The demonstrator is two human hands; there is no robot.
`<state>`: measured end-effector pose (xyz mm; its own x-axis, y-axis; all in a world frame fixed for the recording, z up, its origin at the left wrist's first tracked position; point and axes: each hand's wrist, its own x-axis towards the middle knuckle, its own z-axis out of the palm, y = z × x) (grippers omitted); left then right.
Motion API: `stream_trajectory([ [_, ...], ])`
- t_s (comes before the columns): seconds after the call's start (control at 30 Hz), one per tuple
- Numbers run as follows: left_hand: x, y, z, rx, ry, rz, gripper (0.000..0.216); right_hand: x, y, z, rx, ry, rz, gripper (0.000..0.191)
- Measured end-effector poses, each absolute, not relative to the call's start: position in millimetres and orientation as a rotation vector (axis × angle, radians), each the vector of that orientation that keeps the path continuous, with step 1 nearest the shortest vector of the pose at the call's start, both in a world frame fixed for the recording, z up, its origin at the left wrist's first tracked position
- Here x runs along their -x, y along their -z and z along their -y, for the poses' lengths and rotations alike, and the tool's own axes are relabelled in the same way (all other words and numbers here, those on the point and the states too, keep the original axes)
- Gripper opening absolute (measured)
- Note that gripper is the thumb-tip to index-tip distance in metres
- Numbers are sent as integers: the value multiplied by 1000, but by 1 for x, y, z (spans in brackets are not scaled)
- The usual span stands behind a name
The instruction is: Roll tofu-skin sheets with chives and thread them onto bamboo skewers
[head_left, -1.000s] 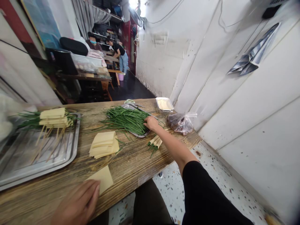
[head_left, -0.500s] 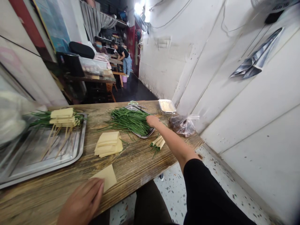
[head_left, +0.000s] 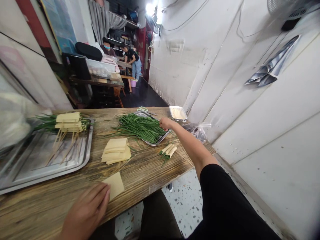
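My left hand (head_left: 87, 206) rests at the table's near edge, fingers pressed together on a pale yellow tofu skin sheet (head_left: 115, 185). My outstretched right hand (head_left: 165, 123) is closed at the right end of a heap of green chives (head_left: 140, 126), pinching the ends of some; its fingertips are partly hidden. The heap lies on a small metal tray (head_left: 156, 143). Between my hands sits a stack of tofu skin sheets (head_left: 116, 151). Several tofu skin rolls (head_left: 170, 150) with chives inside, on thin skewers, lie below my right forearm.
At left, a large metal tray (head_left: 86, 160) holds skewered tofu skin rolls (head_left: 68, 121). Green-handled scissors (head_left: 142, 109), a container of pale strips (head_left: 178, 113) and a plastic bag (head_left: 200, 131) stand along the far side. Two people work in the background.
My right hand has shifted slightly up and to the right at the chive ends. My left hand stays on the tofu skin sheet. The view has tilted slightly.
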<state>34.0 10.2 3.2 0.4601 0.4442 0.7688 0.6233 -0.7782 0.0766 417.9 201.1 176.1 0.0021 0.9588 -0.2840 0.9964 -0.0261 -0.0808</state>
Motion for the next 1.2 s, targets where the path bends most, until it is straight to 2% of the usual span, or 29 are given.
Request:
stream_trajectory([
  [0.17, -35, -6, -12, 2493, 1233, 909, 24, -429, -185, -188, -2178, 596, -2119, 21],
  [0.3, -37, -9, -10, 2486, 1252, 928, 23, -428, -187, -178, -2202, 622, -2140, 25],
  [0.57, -38, -16, -13, 2486, 1240, 906, 24, -419, -230, -159, -2145, 239, -2184, 25],
  [0.67, -45, -44, -20, 2518, 1264, 938, 28, -401, -250, -141, -1993, 147, -2288, 23],
  [0.77, -64, -96, -32, 2536, 1314, 1107, 34, -368, -258, -113, -1772, 131, -2435, 21],
  [0.93, -101, -185, -49, 3118, 1163, 1487, 64, -317, -260, -67, -1160, 108, -2754, 26],
  [1.03, -107, -202, -48, 3644, 1003, 1759, 68, -305, -260, -53, -1078, 122, -2806, 25],
  [1.2, -98, -193, -34, 3851, 1101, 2293, 62, -301, -252, -43, -921, 257, -2865, 25],
])
